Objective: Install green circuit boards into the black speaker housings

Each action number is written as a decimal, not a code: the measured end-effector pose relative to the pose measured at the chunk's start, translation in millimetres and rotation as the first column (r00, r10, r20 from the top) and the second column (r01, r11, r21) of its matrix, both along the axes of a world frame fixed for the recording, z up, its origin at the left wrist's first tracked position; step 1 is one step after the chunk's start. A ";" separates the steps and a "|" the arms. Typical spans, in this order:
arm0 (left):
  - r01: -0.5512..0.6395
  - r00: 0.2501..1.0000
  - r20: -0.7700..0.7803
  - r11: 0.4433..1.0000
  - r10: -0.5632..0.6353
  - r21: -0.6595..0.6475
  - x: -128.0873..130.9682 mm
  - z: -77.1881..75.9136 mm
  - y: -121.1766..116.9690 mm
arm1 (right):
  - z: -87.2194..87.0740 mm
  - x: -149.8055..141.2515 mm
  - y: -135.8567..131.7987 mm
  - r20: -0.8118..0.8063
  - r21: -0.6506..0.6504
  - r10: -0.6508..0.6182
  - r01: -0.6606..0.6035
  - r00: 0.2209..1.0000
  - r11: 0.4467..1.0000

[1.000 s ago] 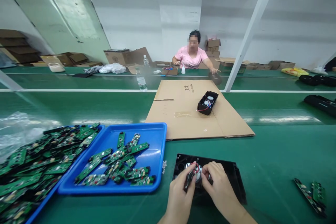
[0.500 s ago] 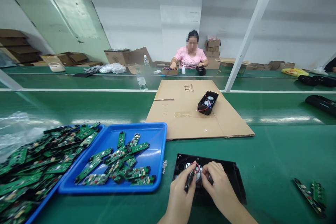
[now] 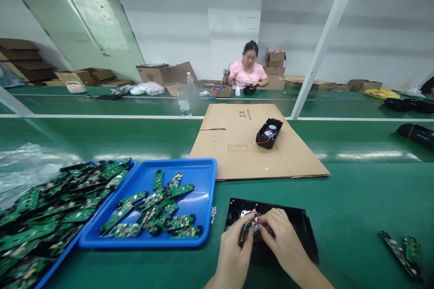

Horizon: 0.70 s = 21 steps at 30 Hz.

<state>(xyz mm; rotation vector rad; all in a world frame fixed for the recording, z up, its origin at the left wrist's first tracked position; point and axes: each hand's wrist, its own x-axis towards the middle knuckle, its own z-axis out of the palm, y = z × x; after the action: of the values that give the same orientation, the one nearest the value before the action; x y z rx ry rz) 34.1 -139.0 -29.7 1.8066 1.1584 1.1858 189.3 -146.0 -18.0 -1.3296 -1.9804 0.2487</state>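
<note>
A black plastic housing (image 3: 298, 228) lies on the green table in front of me, with a round speaker part and red wires inside. My left hand (image 3: 233, 257) pinches a small dark circuit board (image 3: 244, 231) held upright over the housing. My right hand (image 3: 283, 244) is closed on the same spot from the right, its fingertips at the red wire (image 3: 255, 217) and the board. The hands cover most of what lies inside the housing.
A blue tray (image 3: 203, 176) of several green circuit boards sits at left, beside a second heaped tray (image 3: 50, 207). Two loose boards (image 3: 403, 250) lie at right. A cardboard sheet (image 3: 237, 153) bears another black housing (image 3: 268, 133). A person in pink (image 3: 247, 74) works across the table.
My hands stay on the board and wires with only slight finger movement. The person opposite pulled a black item in and raised a hand with a blue tool.
</note>
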 end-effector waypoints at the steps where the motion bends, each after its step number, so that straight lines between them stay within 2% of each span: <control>1: 0.001 1.000 -0.007 1.000 -0.001 0.022 -0.1 -0.5 -0.4 | 0.8 -0.2 -0.1 -0.004 0.011 0.005 -0.005 1.000 1.000; 5: -0.012 0.999 -0.035 0.996 0.015 0.091 0.1 -1.8 -1.0 | 3.8 -1.0 -1.1 -0.011 0.042 0.003 -0.002 1.000 0.999; 12: 0.010 1.000 0.019 1.000 -0.010 -0.018 1.8 0.5 1.8 | -1.4 -2.4 -0.1 -0.022 0.080 0.009 -0.007 1.000 0.997; 18: -0.031 0.994 0.098 0.996 0.039 -0.088 -1.0 -7.2 1.3 | -0.4 -12.6 -5.4 -0.023 0.161 -0.127 0.129 0.992 0.978; 21: -0.077 0.993 0.080 0.984 0.091 -0.163 -3.4 -3.9 1.3 | 4.5 -16.2 -11.6 0.037 0.281 -0.205 0.187 0.978 0.941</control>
<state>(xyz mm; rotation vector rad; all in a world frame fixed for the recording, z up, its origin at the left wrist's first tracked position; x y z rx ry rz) 30.7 -137.7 -33.6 1.5849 1.2530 1.1730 173.1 -157.6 -13.5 -1.3518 -1.8384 -0.1641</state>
